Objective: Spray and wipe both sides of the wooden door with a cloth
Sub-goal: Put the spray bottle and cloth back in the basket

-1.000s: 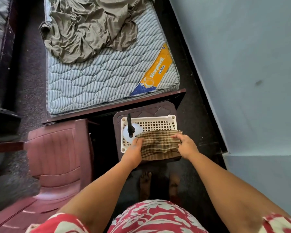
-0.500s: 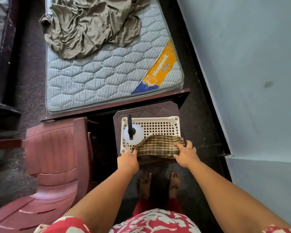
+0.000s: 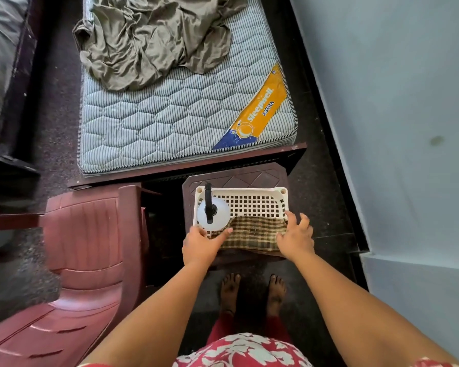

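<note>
One checked cloth lies folded over the near rim of a white basket, which sits on a brown plastic stool. One spray bottle stands in the basket's left end. The left hand rests spread at the cloth's left edge; the right hand hovers with loose fingers, perhaps touching the cloth. One maroon chair crowds the left. A mattress carrying a crumpled sheet lies beyond, a pale blue wall to the right and dark floor below.

Red garment — white floral print, bare feet.
</note>
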The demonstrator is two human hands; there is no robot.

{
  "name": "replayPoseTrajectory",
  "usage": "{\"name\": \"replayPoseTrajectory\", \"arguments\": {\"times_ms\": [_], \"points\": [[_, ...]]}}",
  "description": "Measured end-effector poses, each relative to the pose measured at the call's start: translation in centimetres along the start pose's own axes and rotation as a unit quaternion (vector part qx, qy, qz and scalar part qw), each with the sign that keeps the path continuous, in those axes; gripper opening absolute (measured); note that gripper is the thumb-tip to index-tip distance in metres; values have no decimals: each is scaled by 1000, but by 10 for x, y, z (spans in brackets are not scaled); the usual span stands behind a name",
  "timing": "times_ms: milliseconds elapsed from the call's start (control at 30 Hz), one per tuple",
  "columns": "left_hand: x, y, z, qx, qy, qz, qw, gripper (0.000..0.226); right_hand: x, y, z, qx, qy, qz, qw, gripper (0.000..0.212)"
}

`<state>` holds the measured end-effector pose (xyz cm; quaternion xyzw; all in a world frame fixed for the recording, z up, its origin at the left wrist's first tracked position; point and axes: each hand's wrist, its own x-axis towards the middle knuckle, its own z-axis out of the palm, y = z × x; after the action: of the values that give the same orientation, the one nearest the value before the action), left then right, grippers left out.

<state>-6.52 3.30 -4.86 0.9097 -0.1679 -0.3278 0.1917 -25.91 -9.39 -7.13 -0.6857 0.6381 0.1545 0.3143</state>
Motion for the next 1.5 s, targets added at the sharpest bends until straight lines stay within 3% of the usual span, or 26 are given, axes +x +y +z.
{"name": "replayPoseTrajectory", "arguments": {"times_ms": [167, 300, 400, 500, 700, 800, 867, 900, 967, 1000, 1033, 1067, 1167, 1267, 1367, 1433, 1500], "points": [[9, 23, -4, -90, 5, 25, 996, 108, 5, -2, 7, 51, -33, 15, 998, 70], [25, 26, -2, -24, -27, 49, 998, 67, 6, -3, 8, 61, -23, 16, 998, 69], [28, 29, -7, -51, -14, 74, 996, 45, 8, -1, 9, 57, -17, 3, 998, 67], [33, 29, -12, -74, 4, 64, 995, 46, 10, -1, 11, 70, -4, -4, 997, 61], [57, 20, -16, 30, -3, 153, 988, 54, 11, -9, 14, 73, 12, 2, 997, 56], [54, 18, -18, 38, 3, 76, 996, 64, 11, -9, 14, 86, 37, 5, 996, 46], [40, 8, -16, 44, 30, 41, 998, 49, 10, -10, 14, 79, 79, -5, 994, 39], [32, 0, -12, 68, 38, 76, 994, 38, 8, -11, 13, 70, 102, -16, 992, 38], [16, -16, 0, 127, 0, 231, 964, 20, 5, -12, 11, 32, 143, -53, 988, 40], [11, -22, 6, 172, -50, 311, 933, 20, 4, -11, 11, 1, 161, -86, 983, 40], [10, -25, 12, 234, -108, 355, 899, 35, 4, -10, 11, -37, 172, -118, 977, 38], [11, -27, 18, 294, -154, 351, 876, 53, 5, -7, 11, -75, 173, -143, 972, 37], [23, -26, 22, 362, -168, 226, 889, 77, 9, -2, 15, -83, 101, -97, 987, 52], [32, -22, 13, 368, -97, 274, 883, 52, 11, -6, 15, -3, 6, -16, 1000, 66], [32, -28, 1, 316, -11, 317, 894, 25, 15, -9, 13, -14, 13, -9, 1000, 66], [27, -38, -2, 274, 37, 206, 939, 28, 19, -10, 8, -21, 33, -12, 999, 59], [27, -41, 0, 194, 29, 39, 980, 49, 25, -11, 3, -24, 37, -22, 999, 55]]}}
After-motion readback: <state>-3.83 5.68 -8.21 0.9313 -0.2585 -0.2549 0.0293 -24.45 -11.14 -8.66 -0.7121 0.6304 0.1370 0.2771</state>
